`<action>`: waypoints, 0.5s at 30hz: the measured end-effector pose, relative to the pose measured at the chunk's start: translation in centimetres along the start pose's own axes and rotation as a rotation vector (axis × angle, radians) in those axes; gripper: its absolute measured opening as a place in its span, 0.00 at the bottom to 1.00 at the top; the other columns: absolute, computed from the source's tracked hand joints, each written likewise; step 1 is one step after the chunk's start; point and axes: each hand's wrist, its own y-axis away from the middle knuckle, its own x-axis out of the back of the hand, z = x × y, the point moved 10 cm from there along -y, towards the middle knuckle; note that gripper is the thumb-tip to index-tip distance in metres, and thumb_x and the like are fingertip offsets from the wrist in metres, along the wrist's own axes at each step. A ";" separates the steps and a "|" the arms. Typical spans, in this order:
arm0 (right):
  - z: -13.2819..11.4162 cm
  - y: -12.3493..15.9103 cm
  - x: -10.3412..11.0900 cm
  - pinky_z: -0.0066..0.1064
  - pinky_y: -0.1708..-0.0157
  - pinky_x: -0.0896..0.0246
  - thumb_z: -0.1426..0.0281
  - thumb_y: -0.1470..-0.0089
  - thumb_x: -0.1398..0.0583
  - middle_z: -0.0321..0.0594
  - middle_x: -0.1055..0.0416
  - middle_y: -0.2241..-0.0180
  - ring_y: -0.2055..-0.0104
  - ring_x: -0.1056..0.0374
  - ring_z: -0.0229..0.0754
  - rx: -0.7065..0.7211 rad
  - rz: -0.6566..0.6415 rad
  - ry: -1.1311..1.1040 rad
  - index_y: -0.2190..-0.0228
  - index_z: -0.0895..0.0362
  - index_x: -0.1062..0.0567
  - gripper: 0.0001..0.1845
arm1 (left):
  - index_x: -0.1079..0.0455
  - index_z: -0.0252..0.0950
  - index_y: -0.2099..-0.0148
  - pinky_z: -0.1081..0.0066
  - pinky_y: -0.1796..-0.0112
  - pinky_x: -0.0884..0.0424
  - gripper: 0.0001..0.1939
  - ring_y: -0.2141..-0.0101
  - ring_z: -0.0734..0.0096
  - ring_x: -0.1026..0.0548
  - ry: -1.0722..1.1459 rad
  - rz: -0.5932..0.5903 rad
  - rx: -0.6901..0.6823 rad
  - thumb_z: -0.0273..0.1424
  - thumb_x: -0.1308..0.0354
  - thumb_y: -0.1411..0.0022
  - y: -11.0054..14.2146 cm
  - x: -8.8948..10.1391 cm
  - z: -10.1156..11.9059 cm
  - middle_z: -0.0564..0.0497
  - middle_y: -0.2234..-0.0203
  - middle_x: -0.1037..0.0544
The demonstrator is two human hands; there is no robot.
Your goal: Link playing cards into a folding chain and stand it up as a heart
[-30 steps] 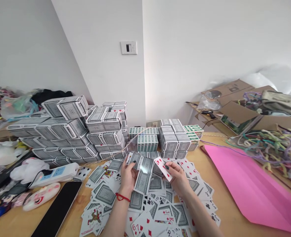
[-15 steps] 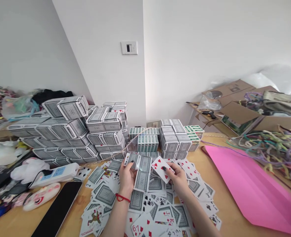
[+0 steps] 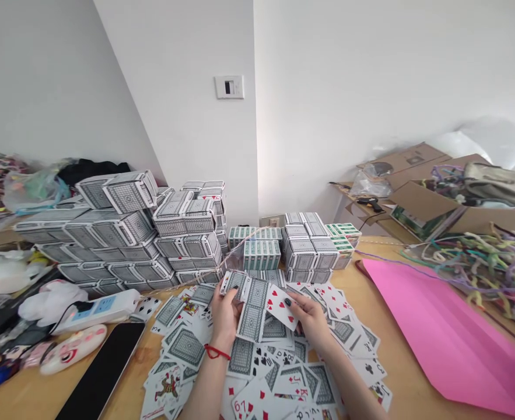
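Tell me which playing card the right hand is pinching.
The heart card, face up in the fingers of the right hand; it alone is there, while the loose cards lie on the table.

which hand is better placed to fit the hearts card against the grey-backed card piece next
Probably the right hand: it pinches the hearts card, close beside the grey-backed card piece, which the left hand holds up.
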 end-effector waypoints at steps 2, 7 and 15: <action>-0.3 0.0 -0.2 0.23 0.90 0.58 0.54 0.60 0.38 0.30 0.41 0.90 0.90 0.52 0.29 0.001 -0.007 -0.020 0.66 0.56 0.23 0.22 | 0.36 0.42 0.52 0.72 0.74 0.29 0.27 0.76 0.69 0.24 -0.028 0.005 -0.002 0.21 0.42 0.56 0.0 0.2 -0.1 0.52 0.70 0.22; -0.1 0.0 -0.7 0.23 0.88 0.58 0.53 0.61 0.38 0.31 0.39 0.88 0.88 0.52 0.29 -0.017 -0.070 -0.052 0.69 0.56 0.22 0.21 | 0.36 0.43 0.51 0.73 0.73 0.29 0.27 0.74 0.70 0.24 -0.076 -0.006 -0.019 0.22 0.41 0.56 -0.3 0.5 -0.4 0.51 0.66 0.23; 1.1 -0.6 -0.4 0.24 0.83 0.53 0.53 0.56 0.41 0.32 0.37 0.84 0.83 0.46 0.31 -0.016 -0.110 0.041 0.73 0.59 0.27 0.20 | 0.38 0.40 0.50 0.72 0.75 0.29 0.26 0.75 0.69 0.26 -0.189 -0.074 -0.001 0.27 0.41 0.54 0.3 -0.5 -0.8 0.49 0.67 0.25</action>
